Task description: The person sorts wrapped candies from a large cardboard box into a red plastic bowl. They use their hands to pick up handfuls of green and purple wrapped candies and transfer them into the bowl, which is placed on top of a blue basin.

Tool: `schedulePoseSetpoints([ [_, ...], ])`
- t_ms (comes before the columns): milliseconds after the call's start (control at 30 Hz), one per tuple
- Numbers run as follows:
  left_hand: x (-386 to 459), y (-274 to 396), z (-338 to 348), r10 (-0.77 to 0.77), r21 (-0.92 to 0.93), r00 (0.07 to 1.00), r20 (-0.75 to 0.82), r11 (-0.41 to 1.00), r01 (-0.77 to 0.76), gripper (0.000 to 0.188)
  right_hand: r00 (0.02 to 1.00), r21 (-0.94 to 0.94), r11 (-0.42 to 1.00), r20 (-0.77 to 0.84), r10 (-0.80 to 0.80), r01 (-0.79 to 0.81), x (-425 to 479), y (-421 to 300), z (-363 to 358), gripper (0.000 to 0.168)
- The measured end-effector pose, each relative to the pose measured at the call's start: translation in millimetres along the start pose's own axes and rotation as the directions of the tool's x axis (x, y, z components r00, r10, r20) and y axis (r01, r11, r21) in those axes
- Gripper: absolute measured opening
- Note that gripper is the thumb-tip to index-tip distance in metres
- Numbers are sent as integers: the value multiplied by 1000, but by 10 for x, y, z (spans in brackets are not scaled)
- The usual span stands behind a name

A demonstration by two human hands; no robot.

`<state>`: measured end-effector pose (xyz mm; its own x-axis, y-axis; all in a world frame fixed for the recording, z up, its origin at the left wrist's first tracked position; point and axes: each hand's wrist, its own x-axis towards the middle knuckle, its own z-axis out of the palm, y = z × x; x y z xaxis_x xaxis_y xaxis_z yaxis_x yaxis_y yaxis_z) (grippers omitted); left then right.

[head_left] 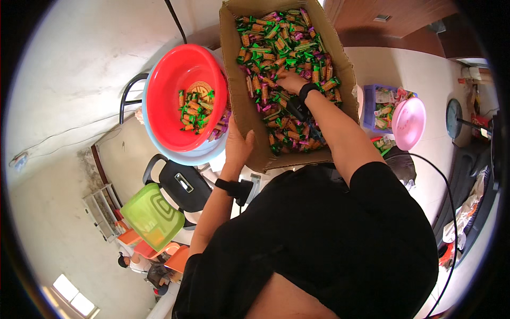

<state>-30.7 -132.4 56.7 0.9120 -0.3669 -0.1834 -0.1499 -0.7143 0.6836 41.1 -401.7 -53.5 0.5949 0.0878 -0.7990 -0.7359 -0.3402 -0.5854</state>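
Note:
A cardboard box (287, 162) full of wrapped snack pieces (279, 42) in green, purple and clear wrappers stands before me. My left hand (238, 145) grips the box's left side near the front corner, with the thumb on the cardboard and most fingers hidden. My right hand (293, 83) reaches into the box among the pieces. Its fingertips are partly buried, so what they hold cannot be told. Left of the box, a red plastic basin (165, 107) holds several green-ended pieces (195, 113). It sits in a light blue basin (191, 158), where purple-wrapped pieces show beside it.
A black chair (195, 197) and a green chair back (153, 215) stand to the left. At right are a purple crate (369, 107) with wrapped items and a pink basin (409, 123). A black cable (448, 187) loops at my right. Another person (137, 263) is in the background.

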Motion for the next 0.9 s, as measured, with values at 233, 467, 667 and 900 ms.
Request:
schedulePoseSetpoints([
  [233,95,227,-608,264,300,964,-44,923,-239,75,981,655,749,-191,29,105,-122,-13,288,49],
  [467,216,107,-243,288,160,950,118,939,-304,76,885,654,728,-441,146,206,-285,-272,373,40],
  [667,296,54,-209,354,175,921,165,908,-380,59,622,283,678,-712,-325,678,-812,-964,830,17],
  [900,265,-706,157,487,119,812,322,830,-545,41,148,-195,288,-523,-839,938,-985,-1756,1443,7],
])
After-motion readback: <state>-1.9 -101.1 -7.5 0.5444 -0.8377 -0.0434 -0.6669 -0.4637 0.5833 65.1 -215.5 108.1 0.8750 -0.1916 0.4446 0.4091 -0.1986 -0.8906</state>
